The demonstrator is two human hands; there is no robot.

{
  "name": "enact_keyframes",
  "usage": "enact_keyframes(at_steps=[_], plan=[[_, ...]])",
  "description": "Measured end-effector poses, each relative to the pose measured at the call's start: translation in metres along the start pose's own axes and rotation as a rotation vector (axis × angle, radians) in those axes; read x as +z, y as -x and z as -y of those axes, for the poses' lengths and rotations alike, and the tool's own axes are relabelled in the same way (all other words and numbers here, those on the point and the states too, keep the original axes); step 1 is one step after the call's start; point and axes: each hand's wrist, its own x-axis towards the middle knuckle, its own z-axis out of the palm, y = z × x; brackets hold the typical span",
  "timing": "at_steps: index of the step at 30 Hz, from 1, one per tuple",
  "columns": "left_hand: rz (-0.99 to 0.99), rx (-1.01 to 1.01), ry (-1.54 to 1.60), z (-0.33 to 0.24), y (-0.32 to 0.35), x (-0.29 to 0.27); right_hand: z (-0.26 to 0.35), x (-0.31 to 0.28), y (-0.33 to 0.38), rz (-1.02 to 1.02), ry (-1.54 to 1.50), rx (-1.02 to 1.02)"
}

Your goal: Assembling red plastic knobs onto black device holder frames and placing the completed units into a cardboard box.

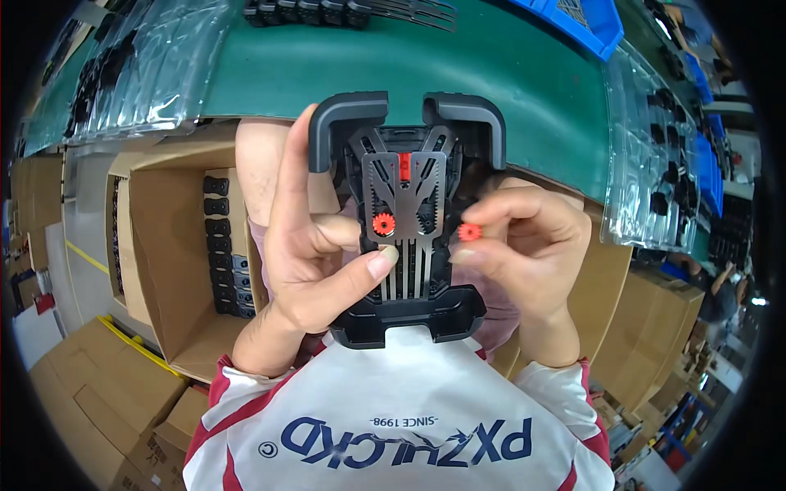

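My left hand [315,254] grips a black plastic clamp-type holder [409,307] by its left side, thumb on the front and fingers behind. Two curved padded arms stick out at the holder's top, and a wide tray-like foot forms its lower end. On its face lies a slotted metal plate [404,204] with a red piece [404,166] near the top. One red gear [383,223] sits in the plate's left opening. Between the thumb and forefinger of my right hand [532,237] is a second red gear [469,232], just right of the holder and apart from it.
A green table [327,74] spans the far side, bearing black parts [307,12], metal strips [417,12] and a blue bin [602,24]. Clear plastic trays [147,74] stand at both ends. An open cardboard box [168,270] with black parts is at my left.
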Motion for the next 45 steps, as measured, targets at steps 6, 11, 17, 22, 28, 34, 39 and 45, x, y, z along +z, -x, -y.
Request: enact_keyframes(at_steps=[6,11,17,22,28,34,39,45], plan=[[-0.034,0.017,0.011,0.004,-0.005,0.012,-0.002,0.003,-0.004,0.051,0.315,-0.141],[0.103,0.041,-0.054,0.007,-0.003,0.001,-0.004,0.002,-0.003,0.055,0.381,-0.177],[0.044,-0.003,-0.038,0.004,-0.001,0.006,-0.003,0.006,-0.001,0.0,0.417,-0.147],[0.018,0.031,-0.062,0.006,-0.002,0.01,-0.008,0.006,0.002,-0.041,0.375,-0.142],[0.029,0.101,-0.152,0.01,-0.002,0.008,-0.005,0.005,0.002,-0.112,0.185,0.098],[0.115,0.231,-0.378,0.005,-0.001,0.008,-0.013,-0.003,0.002,-0.007,-0.181,0.249],[0.201,0.334,-0.468,0.013,-0.01,0.003,-0.015,-0.007,0.002,-0.008,-0.231,0.231],[0.004,0.157,-0.274,0.01,-0.011,-0.006,0.029,-0.035,-0.041,0.211,0.438,0.4]])
